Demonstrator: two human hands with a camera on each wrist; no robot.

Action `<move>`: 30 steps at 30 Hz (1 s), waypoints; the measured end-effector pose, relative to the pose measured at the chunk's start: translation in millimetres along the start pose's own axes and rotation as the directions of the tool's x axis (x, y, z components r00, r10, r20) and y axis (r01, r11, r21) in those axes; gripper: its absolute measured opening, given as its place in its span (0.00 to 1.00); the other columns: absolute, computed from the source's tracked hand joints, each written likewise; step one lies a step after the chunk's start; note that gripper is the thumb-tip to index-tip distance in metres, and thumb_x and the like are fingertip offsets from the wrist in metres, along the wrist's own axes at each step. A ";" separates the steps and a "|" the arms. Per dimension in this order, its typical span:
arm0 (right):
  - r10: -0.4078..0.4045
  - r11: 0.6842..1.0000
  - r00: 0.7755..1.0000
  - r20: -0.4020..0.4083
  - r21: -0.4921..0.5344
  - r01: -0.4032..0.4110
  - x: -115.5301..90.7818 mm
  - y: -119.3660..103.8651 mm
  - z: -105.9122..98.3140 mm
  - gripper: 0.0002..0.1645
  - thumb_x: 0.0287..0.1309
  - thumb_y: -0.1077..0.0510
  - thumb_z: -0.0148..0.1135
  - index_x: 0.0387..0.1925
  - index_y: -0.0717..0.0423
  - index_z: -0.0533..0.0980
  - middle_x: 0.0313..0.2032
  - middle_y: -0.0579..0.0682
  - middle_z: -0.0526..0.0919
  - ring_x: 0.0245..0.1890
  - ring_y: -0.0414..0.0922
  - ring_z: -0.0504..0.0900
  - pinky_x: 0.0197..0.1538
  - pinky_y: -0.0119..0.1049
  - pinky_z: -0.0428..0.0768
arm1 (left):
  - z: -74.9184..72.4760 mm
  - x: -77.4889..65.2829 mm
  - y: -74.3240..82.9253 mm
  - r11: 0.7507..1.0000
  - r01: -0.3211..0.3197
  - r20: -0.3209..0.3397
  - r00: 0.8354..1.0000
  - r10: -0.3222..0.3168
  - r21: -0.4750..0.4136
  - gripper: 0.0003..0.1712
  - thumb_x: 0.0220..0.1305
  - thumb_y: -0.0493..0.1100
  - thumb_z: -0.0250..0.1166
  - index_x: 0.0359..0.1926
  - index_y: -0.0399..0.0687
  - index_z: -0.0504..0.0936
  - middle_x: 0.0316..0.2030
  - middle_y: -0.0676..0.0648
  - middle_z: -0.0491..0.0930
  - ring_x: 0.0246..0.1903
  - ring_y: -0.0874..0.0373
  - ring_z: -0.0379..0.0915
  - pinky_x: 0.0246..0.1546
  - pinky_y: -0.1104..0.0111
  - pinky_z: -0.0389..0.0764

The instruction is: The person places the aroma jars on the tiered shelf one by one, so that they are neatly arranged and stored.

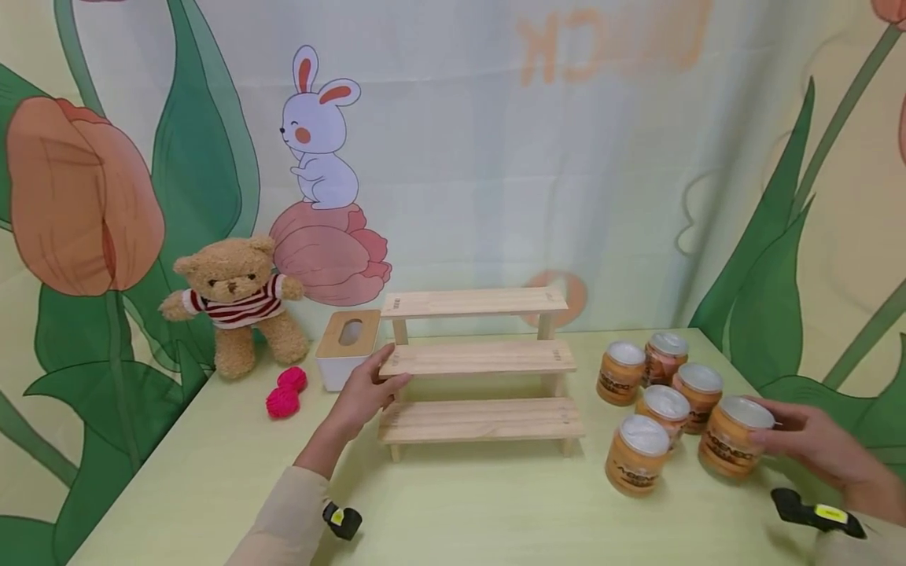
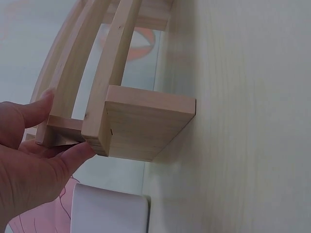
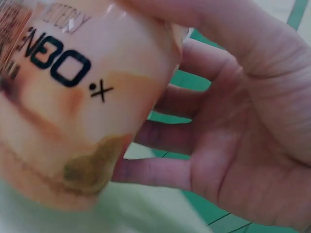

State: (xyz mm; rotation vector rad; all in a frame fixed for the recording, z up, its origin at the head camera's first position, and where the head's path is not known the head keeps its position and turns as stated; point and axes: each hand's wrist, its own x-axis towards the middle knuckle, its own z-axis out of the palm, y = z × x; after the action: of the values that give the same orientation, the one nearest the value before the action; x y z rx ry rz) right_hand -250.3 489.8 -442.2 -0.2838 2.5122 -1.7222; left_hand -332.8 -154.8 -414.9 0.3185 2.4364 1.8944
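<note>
Right hand [image 1: 819, 442] grips a jar [image 1: 729, 442]; left hand [image 1: 365, 393] grips the shelf [image 1: 481, 358]. We judge the jar stiff, slick; hold mid-wall.

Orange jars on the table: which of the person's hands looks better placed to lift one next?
Probably the right hand: it holds the rightmost jar, and the other jars stand close by. The left hand grips the wooden rack, farther from the jars.
</note>
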 end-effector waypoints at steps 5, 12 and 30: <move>-0.147 0.989 0.988 -0.051 -0.010 0.146 -9.0 -15.1 -5.3 0.34 0.64 0.74 0.58 0.55 0.29 0.79 0.47 0.32 0.83 0.43 0.33 0.82 0.39 0.34 0.81 | -1.2 0.2 0.0 1.000 -0.023 0.013 1.000 0.023 -0.017 0.42 0.72 0.38 0.62 0.79 0.42 0.51 0.58 0.38 0.68 0.23 0.57 0.57 0.27 0.67 0.64; -0.384 0.900 0.908 -0.166 0.154 0.409 -12.8 -35.7 -2.5 0.39 0.57 0.86 0.53 0.60 0.49 0.80 0.49 0.37 0.84 0.45 0.32 0.81 0.39 0.26 0.80 | 0.6 -2.6 -3.1 0.998 -0.055 -0.014 0.998 0.055 -0.003 0.38 0.71 0.41 0.63 0.77 0.44 0.59 0.67 0.41 0.64 0.24 0.58 0.59 0.25 0.70 0.64; -0.067 0.991 0.996 -0.060 -0.121 0.060 15.7 -147.4 50.8 0.25 0.66 0.62 0.64 0.63 0.54 0.73 0.46 0.34 0.82 0.45 0.36 0.82 0.42 0.41 0.83 | 19.8 -4.9 -2.4 0.887 -0.010 -0.241 0.964 -0.114 -0.462 0.36 0.66 0.28 0.64 0.73 0.39 0.64 0.67 0.38 0.68 0.35 0.66 0.73 0.29 0.79 0.71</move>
State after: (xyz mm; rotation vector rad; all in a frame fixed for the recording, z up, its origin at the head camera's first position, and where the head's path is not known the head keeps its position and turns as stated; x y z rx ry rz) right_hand -241.3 388.6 -322.9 -0.3255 2.6859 -1.6304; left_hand -325.2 -137.3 -422.7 -0.0246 1.9937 2.5409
